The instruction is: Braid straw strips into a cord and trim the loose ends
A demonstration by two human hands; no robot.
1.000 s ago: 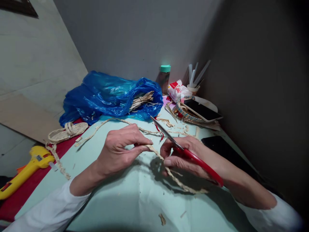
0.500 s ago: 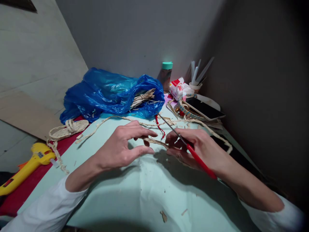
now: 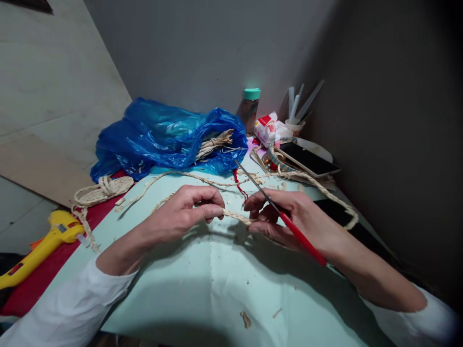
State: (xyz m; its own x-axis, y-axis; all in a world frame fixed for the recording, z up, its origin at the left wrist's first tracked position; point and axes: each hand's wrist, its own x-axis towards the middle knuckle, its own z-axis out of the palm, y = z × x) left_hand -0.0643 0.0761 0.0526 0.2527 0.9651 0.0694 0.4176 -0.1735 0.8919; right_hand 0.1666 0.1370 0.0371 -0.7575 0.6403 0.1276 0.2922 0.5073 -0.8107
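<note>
Between my two hands runs a braided straw cord (image 3: 236, 215), pale and twisted. My left hand (image 3: 191, 207) is closed, pinching it between thumb and fingers. On the other side my right hand (image 3: 285, 214) grips the cord with thumb and fingertips. Red-handled scissors (image 3: 298, 236) are also tucked in that hand, their blades pointing up and away to the left; the finger loops are not clear to see. More braided cord (image 3: 318, 185) loops across the table behind my hands.
A blue plastic bag (image 3: 162, 137) with a straw bundle (image 3: 215, 144) lies at the back. At left are a yellow glue gun (image 3: 47, 248) and a coiled braid (image 3: 104, 190). Toward the right stand a jar (image 3: 249, 111), a tissue pack (image 3: 271, 129), a cup of glue sticks (image 3: 294, 126) and a phone (image 3: 307, 158).
My left hand has closed from a loose, parted grasp into a pinch on the cord. My right hand keeps its hold on cord and scissors, almost in place.
</note>
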